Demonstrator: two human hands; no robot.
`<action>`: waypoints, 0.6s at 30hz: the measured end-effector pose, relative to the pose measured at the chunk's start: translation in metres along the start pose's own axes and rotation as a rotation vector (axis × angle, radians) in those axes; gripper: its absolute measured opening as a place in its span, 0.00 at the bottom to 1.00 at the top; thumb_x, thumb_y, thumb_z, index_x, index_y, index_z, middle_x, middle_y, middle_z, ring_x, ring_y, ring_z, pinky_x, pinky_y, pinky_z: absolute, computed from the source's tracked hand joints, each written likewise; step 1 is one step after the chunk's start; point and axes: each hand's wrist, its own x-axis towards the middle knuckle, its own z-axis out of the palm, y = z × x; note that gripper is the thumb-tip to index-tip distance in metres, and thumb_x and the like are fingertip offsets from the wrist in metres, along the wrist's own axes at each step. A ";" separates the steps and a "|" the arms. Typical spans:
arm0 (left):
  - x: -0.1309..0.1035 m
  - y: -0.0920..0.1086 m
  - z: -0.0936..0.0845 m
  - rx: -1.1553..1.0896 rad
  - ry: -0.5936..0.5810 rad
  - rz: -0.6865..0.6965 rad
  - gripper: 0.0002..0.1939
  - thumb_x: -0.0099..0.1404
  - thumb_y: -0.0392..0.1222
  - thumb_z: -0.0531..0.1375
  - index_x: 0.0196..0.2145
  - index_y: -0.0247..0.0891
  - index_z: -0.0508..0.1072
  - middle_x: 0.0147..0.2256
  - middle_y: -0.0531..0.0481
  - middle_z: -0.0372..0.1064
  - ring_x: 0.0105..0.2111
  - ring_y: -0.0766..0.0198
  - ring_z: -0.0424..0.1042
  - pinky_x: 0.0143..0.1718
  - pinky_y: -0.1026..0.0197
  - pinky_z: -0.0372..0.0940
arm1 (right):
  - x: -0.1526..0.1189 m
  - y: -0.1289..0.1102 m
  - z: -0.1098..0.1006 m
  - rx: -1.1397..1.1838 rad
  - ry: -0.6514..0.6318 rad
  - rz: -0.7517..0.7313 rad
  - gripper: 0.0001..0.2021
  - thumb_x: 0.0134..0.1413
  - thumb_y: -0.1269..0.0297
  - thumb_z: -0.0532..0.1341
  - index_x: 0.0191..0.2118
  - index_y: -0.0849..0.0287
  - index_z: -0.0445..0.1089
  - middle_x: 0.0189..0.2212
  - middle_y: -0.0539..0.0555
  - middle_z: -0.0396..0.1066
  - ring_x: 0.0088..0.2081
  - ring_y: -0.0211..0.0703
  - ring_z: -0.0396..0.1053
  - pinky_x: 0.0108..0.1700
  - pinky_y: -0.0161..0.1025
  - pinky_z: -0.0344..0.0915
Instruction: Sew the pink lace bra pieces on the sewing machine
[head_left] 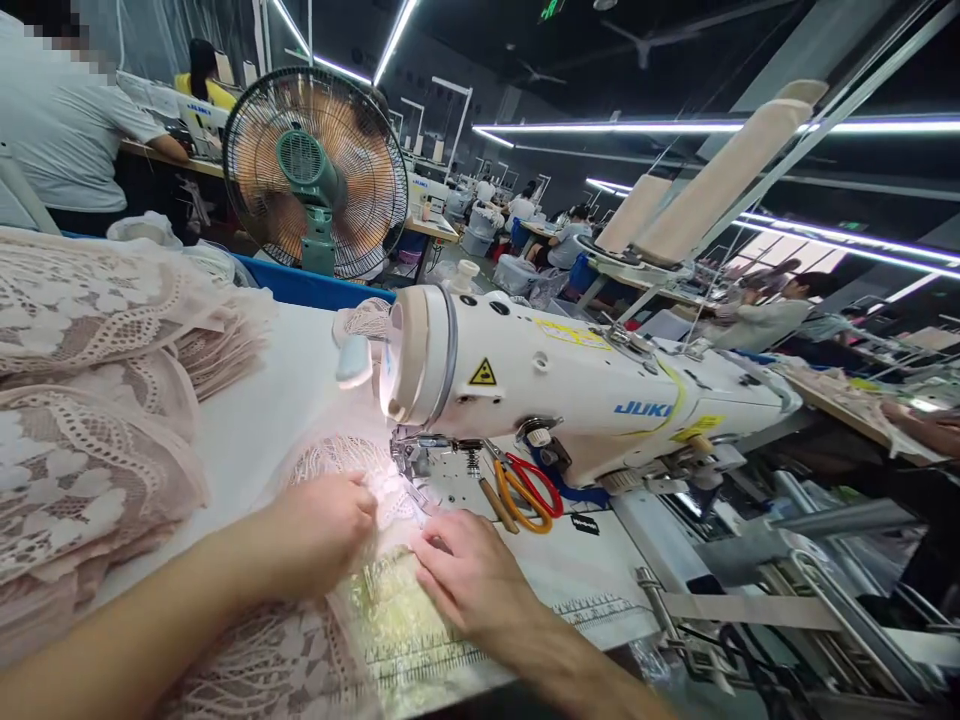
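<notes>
A white sewing machine (pixel 510 365) stands over the work table, its needle area brightly lit. Pale pink lace fabric (pixel 300 650) runs from the table's front edge up to the presser foot. My left hand (pixel 330 525) is closed on the lace, just left of the needle area. To the right, my right hand (pixel 469 570) has its thumb and index finger close together at the lace edge by the presser foot, the other fingers loosely bent. Beneath the lace and beside my right hand lies a ruler-marked surface (pixel 427 655).
Scissors with orange and red handles (pixel 525 495) and a black blade (pixel 585 524) lie right of the needle. Lace piles (pixel 67 440) cover the left side. Behind are a large fan (pixel 315 175), thread cones (pixel 731 165) and several people at other machines.
</notes>
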 end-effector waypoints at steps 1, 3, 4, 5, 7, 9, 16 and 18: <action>0.002 0.006 -0.001 0.015 -0.024 -0.034 0.06 0.58 0.32 0.58 0.24 0.37 0.71 0.29 0.48 0.74 0.32 0.57 0.72 0.40 0.55 0.69 | -0.003 -0.002 0.001 0.015 0.006 0.004 0.07 0.61 0.66 0.57 0.43 0.59 0.70 0.38 0.53 0.70 0.43 0.47 0.64 0.45 0.42 0.60; 0.004 0.013 -0.001 0.039 -0.066 -0.087 0.05 0.62 0.36 0.57 0.29 0.37 0.72 0.29 0.46 0.72 0.31 0.55 0.70 0.34 0.53 0.67 | -0.005 -0.005 0.002 0.031 0.004 0.024 0.09 0.61 0.65 0.58 0.45 0.58 0.70 0.39 0.54 0.70 0.45 0.48 0.63 0.48 0.43 0.60; 0.004 0.015 -0.001 0.044 -0.056 -0.089 0.05 0.63 0.39 0.58 0.32 0.38 0.73 0.31 0.46 0.72 0.33 0.53 0.70 0.33 0.52 0.66 | -0.004 -0.006 0.002 0.030 -0.002 0.038 0.09 0.61 0.64 0.59 0.45 0.58 0.70 0.40 0.54 0.69 0.45 0.48 0.63 0.49 0.44 0.61; 0.004 0.014 0.001 0.045 -0.043 -0.077 0.05 0.63 0.40 0.59 0.33 0.39 0.74 0.31 0.46 0.71 0.34 0.53 0.70 0.34 0.52 0.65 | -0.003 -0.008 0.002 0.024 -0.013 0.053 0.09 0.60 0.63 0.59 0.45 0.58 0.70 0.40 0.54 0.69 0.45 0.48 0.63 0.48 0.44 0.61; 0.003 0.011 0.005 0.050 0.001 -0.057 0.04 0.63 0.40 0.60 0.34 0.40 0.75 0.31 0.47 0.70 0.35 0.53 0.69 0.33 0.53 0.63 | 0.000 -0.010 0.002 0.003 -0.046 0.078 0.10 0.59 0.61 0.60 0.45 0.58 0.71 0.39 0.54 0.68 0.42 0.47 0.63 0.45 0.44 0.62; 0.002 0.006 0.011 0.080 0.072 -0.038 0.05 0.64 0.38 0.59 0.31 0.39 0.75 0.30 0.47 0.67 0.32 0.55 0.67 0.31 0.54 0.60 | 0.003 -0.011 0.003 -0.029 -0.090 0.094 0.13 0.60 0.59 0.60 0.47 0.57 0.72 0.37 0.55 0.68 0.40 0.47 0.63 0.42 0.44 0.62; 0.006 0.002 0.019 0.104 0.186 0.139 0.12 0.64 0.28 0.56 0.25 0.37 0.70 0.31 0.48 0.67 0.34 0.58 0.65 0.39 0.53 0.59 | 0.016 -0.015 -0.003 -0.084 -0.291 0.163 0.23 0.63 0.58 0.58 0.60 0.61 0.67 0.37 0.60 0.75 0.45 0.55 0.70 0.46 0.49 0.65; 0.007 0.000 0.019 0.076 0.176 0.126 0.11 0.63 0.28 0.56 0.26 0.38 0.71 0.32 0.47 0.69 0.36 0.57 0.66 0.41 0.53 0.59 | 0.025 -0.019 -0.009 -0.086 -0.367 0.206 0.24 0.62 0.60 0.58 0.61 0.62 0.66 0.39 0.61 0.76 0.47 0.57 0.71 0.45 0.49 0.65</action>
